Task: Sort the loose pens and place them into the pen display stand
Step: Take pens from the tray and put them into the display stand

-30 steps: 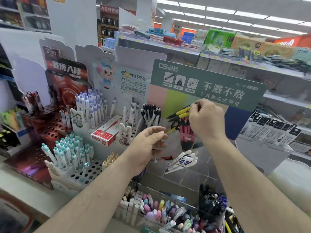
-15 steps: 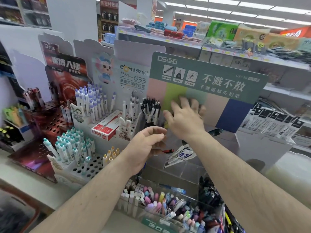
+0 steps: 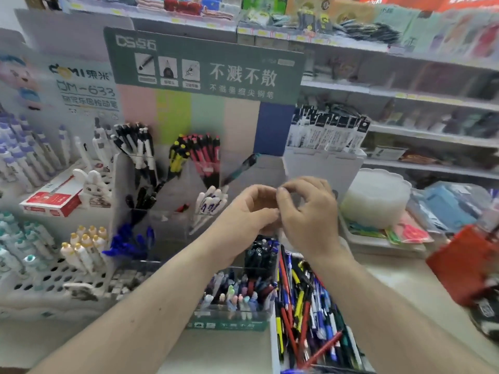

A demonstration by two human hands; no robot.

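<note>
Left hand: our left hand is curled, fingertips meeting the right hand's; we cannot tell whether it holds anything.
Right hand: our right hand is curled too, grip unclear.
Loose pens: the mixed red, blue, yellow and black loose pens lie heaped in a tray, near right.
Stand: the clear acrylic pen display stand sits just beyond our hands, under the green header card.
</note>
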